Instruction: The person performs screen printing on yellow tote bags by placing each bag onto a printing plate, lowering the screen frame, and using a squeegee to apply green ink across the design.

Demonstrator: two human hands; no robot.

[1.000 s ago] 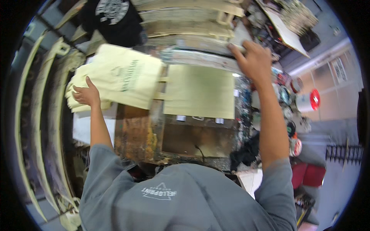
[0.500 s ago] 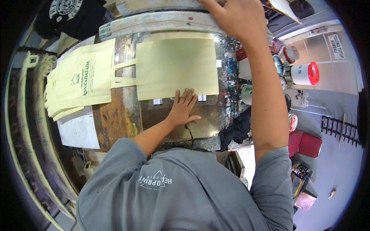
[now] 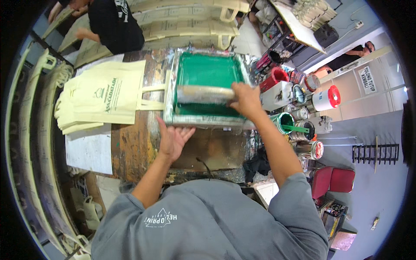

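A screen printing frame [image 3: 170,102] with a green-inked mesh [image 3: 209,71] lies flat on the table, over the pale yellow bag; only the bag's handles [image 3: 152,104] show, at its left. My right hand [image 3: 247,100] is closed around the right end of a squeegee [image 3: 201,95], which stretches crosswise over the near half of the mesh. At the frame's near left corner is my left hand [image 3: 172,141], palm turned up and fingers spread. Its fingertips reach the frame's near edge; whether they press on it I cannot tell.
Printed pale yellow bags [image 3: 102,97] are stacked at the left of the stained table [image 3: 134,149]. Ink tubs crowd the right side, among them a green one [image 3: 284,122]. A black cloth [image 3: 255,167] lies at the near right. Another person [image 3: 115,26] stands by racks at the far left.
The screen frame has come down over the bag. My right hand has moved from the far edge to the squeegee; my left hand has left the bag and turned palm up.
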